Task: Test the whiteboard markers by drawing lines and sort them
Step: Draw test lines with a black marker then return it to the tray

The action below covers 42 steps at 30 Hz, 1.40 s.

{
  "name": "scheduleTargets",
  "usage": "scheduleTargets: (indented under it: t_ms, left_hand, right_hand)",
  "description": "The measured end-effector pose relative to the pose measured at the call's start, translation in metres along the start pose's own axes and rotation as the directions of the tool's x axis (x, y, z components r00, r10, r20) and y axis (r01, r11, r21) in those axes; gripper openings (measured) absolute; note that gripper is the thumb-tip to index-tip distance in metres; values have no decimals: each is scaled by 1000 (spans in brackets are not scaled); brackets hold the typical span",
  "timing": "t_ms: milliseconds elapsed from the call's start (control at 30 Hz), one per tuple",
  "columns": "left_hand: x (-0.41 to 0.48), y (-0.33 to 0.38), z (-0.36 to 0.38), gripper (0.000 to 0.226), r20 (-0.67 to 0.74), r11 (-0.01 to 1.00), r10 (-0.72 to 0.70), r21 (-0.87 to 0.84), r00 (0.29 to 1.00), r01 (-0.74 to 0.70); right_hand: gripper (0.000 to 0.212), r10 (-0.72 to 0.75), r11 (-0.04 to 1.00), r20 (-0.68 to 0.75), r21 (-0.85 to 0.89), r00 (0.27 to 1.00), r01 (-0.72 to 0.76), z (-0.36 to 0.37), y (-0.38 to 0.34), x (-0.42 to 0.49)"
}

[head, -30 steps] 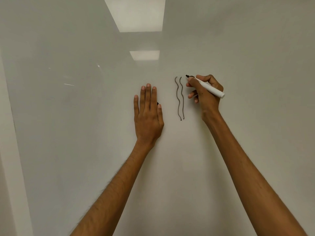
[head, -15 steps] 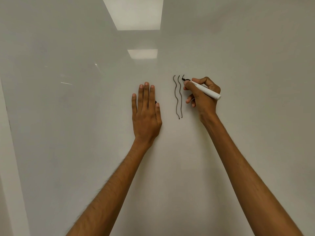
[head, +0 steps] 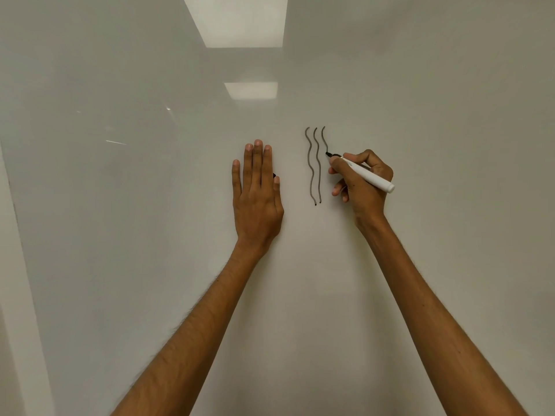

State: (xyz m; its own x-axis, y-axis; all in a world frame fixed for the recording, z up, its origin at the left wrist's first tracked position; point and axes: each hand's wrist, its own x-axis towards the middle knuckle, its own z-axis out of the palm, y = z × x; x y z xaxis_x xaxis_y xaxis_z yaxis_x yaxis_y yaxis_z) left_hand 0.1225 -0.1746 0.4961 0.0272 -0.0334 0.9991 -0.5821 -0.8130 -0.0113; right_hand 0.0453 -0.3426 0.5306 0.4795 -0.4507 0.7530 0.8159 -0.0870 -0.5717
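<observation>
Here, marker (head: 370, 176) slants through right grip (head: 365, 195); tip protruding upper-left.

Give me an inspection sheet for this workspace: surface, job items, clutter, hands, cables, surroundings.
Surface: whiteboard, glossy, bearing two full wavy lines and a shorter third line.
Job's things: white marker, uncapped, dark tip at the third line's lower end.
Clutter: small dark object peeking from under the left hand; cannot tell what.
Hands: left hand flat on the board, fingers straight; right hand grips the marker.
Cables: nothing seen.
Surroundings: ceiling light reflections in the board; pale strip along the left edge.
</observation>
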Motion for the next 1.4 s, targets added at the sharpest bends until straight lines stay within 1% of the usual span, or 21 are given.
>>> scheduleTargets:
  t_ms: [300, 567, 833, 967, 1100, 1200, 1300, 1400]
  left_hand:
    - [-1, 1, 1, 53, -15, 1000, -6, -7, 1000, 6]
    - [-1, -1, 3, 52, -20, 1000, 4, 5, 1000, -3]
    - [-2, -3, 5, 51, -22, 999, 14, 29, 1000, -13]
    - [-3, -3, 5, 49, -25, 1000, 20, 11, 999, -20]
    - [-4, -4, 5, 47, -46, 999, 28, -45, 999, -31]
    - [-7, -2, 7, 45, -64, 989, -2, -147, 998, -7]
    - [-9, 0, 6, 42, -48, 969, -69, -241, 996, 56]
    - [-8, -1, -6, 39, 16, 937, -93, -338, 996, 92]
  right_hand:
    - [22, 14, 1000, 18, -21, 1000, -14, -12, 13, -17]
    - [28, 46, 999, 3, -2, 999, -46, -20, 23, -33]
    - [27, 84, 996, 14, -14, 996, -83, -28, 29, -40]
    - [29, 94, 996, 16, 0, 995, -94, -32, 31, -43]
    - [29, 94, 996, 23, 1, 995, -94, -33, 33, -44]
    - [29, 116, 992, 54, 37, 992, -119, -36, 27, -43]
    - [23, 181, 975, 88, 115, 979, -191, -44, 18, -40]
    - [16, 261, 948, 120, 155, 958, -278, -49, 11, -36]
